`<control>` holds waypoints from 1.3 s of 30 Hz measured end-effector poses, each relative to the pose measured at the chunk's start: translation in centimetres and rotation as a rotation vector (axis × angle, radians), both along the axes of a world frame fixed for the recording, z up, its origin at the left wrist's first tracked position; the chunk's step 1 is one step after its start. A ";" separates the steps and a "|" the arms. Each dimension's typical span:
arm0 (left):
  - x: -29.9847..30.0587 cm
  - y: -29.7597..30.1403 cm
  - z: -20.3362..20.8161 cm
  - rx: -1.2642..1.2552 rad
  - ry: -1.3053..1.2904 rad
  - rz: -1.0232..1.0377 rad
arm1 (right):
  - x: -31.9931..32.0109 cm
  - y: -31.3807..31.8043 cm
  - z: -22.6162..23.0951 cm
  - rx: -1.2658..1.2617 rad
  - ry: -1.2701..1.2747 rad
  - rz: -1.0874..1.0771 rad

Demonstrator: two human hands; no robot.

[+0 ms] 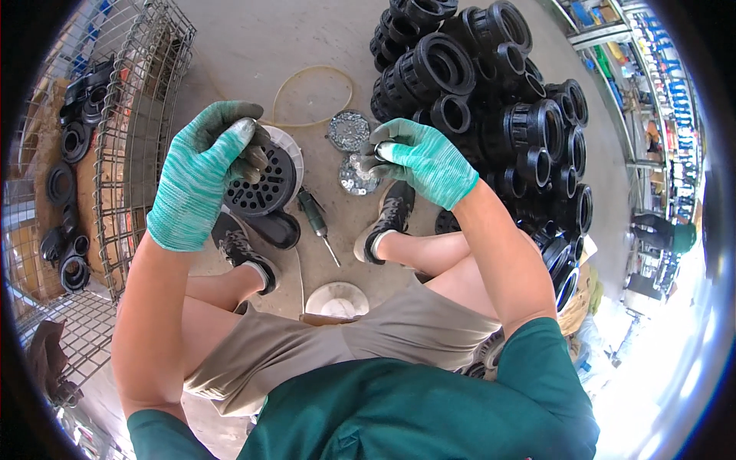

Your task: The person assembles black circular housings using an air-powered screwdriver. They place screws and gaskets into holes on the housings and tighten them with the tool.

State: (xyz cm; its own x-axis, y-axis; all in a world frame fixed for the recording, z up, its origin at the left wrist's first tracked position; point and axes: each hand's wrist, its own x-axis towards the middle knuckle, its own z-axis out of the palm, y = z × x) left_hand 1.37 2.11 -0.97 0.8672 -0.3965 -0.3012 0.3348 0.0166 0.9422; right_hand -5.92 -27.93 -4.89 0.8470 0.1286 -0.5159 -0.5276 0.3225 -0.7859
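My left hand [198, 172], in a green and grey knit glove, is raised with fingers curled and thumb pressed to them. Whatever it may hold is hidden. Below and beside it lies a black perforated round part [267, 182] on a white round base [290, 146], with a black spout-like end [276, 228]. My right hand [422, 159], gloved alike, pinches thumb and fingers together; anything in that pinch is too small to name. Near its fingertips are a dish of small metal screws [349, 130] and a dish of shiny washers [357, 175].
A dark green power screwdriver [314, 215] lies between my shoes. A white round thing [336, 300] is nearer me. Black plastic fittings [529, 126] pile up at right. A wire cage [115, 153] stands left. A yellowish hose [297, 73] loops beyond; a person [681, 236] is far right.
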 end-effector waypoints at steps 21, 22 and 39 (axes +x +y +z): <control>-0.9 -2.8 -0.1 0.032 0.085 -0.169 | -0.9 -0.8 0.2 0.237 -0.053 0.007; -1.0 -2.8 -0.1 0.004 0.095 -0.198 | -1.0 -0.2 0.8 0.180 -0.084 0.013; -2.0 -2.5 0.1 -0.243 0.291 -0.215 | -0.6 4.9 5.5 -0.014 -0.211 0.107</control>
State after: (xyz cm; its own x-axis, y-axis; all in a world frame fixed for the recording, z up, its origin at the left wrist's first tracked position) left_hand -0.58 -0.38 -0.84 0.6500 -0.6481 -0.3969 0.6062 0.1271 0.7851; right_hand -6.54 -23.01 0.66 0.9182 0.2178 -0.3308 -0.3815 0.2620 -0.8865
